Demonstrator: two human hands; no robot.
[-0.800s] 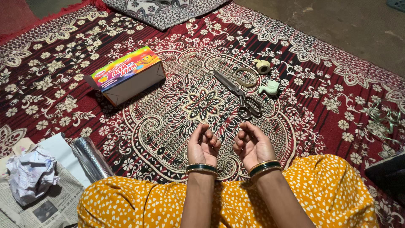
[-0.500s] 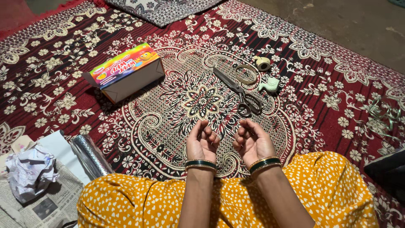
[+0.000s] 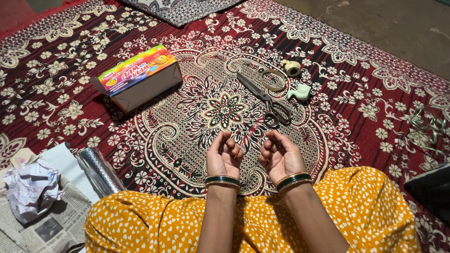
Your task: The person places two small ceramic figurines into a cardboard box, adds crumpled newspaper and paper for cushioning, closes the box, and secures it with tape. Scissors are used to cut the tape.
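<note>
Nearest the camera, above the yellow dotted garment (image 3: 365,206), the left hand (image 3: 224,157) and right hand (image 3: 280,157) are held palm-up side by side with fingers loosely curled, nothing being gripped in either; compared with the earlier views, their pose is essentially unchanged and only a slight shift of framing is noted, so no object is judged to have been engaged. Just beyond the fingertips, the scissors (image 3: 264,99) are laid on the patterned red rug (image 3: 70,107), untouched. Farther out, a tape ring (image 3: 273,79), a small tape roll (image 3: 293,68) and a colourful cardboard box (image 3: 138,77) are located.
</note>
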